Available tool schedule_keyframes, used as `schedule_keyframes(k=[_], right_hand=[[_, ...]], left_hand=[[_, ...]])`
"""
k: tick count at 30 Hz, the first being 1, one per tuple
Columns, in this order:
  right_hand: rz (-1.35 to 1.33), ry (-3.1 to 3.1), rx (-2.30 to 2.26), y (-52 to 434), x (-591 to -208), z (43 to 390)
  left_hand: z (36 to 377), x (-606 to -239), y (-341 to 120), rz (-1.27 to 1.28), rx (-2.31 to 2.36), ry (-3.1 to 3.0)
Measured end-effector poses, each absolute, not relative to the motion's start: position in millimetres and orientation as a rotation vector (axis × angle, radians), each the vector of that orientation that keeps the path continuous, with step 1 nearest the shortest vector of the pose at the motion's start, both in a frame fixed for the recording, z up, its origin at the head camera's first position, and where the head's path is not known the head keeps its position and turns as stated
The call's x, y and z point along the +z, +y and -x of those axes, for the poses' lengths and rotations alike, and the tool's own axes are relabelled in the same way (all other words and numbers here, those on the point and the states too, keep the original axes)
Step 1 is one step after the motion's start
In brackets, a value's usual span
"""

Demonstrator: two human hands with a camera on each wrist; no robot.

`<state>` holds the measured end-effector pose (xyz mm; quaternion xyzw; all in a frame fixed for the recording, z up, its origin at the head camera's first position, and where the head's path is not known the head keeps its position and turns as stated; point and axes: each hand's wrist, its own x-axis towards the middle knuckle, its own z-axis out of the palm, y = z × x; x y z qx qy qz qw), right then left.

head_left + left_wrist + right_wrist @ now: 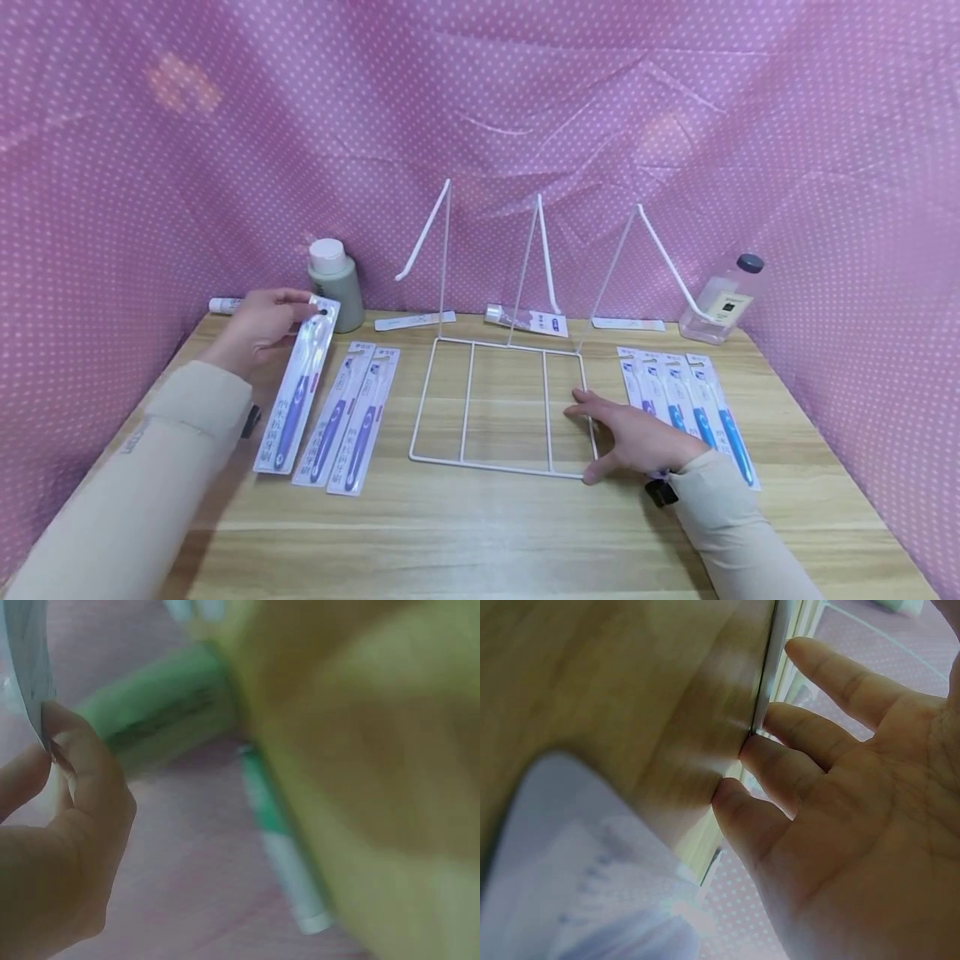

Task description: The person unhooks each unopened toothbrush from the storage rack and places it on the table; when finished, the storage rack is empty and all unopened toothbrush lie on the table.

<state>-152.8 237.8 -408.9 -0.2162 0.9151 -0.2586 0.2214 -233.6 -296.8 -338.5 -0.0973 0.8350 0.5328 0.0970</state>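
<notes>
My left hand [264, 327] pinches the top end of a packaged purple toothbrush [291, 417], lifted at the table's left. In the left wrist view, thumb and fingers grip the edge of the pack [26, 667]. Two more purple toothbrush packs [330, 429] lie just right of it. A white wire rack [495, 468] with three upright hooked arms stands in the middle. My right hand [637, 435] rests at the right side of its base, fingers extended. The right wrist view shows those fingers [780, 769] by a rack bar [771, 667].
Several toothbrush packs [701, 417] lie in a row at the right, partly under my right hand. Along the back are a green bottle [339, 292], a toothpaste tube [536, 321], a clear bottle [716, 310] and two slim packets. A pink dotted cloth [540, 108] surrounds the table.
</notes>
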Motion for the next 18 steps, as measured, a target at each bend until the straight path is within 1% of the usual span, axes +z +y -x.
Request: schedule_keyframes(k=[4,10,18], right_hand=[[0.607,2.529,-0.718,237.6,-408.9,152.9],[0.604,2.537,-0.704,238.2,-410.7,153.5],[0.599,2.538,-0.696,239.5,-411.8,154.7]], left_hand=[[247.9,-364.2,-300.7,0.364,1.588,2.363],[262.4,-393.1,-300.5,0.387,1.516,2.361],[268.9,-406.3,-295.4,0.433,1.359,2.466]])
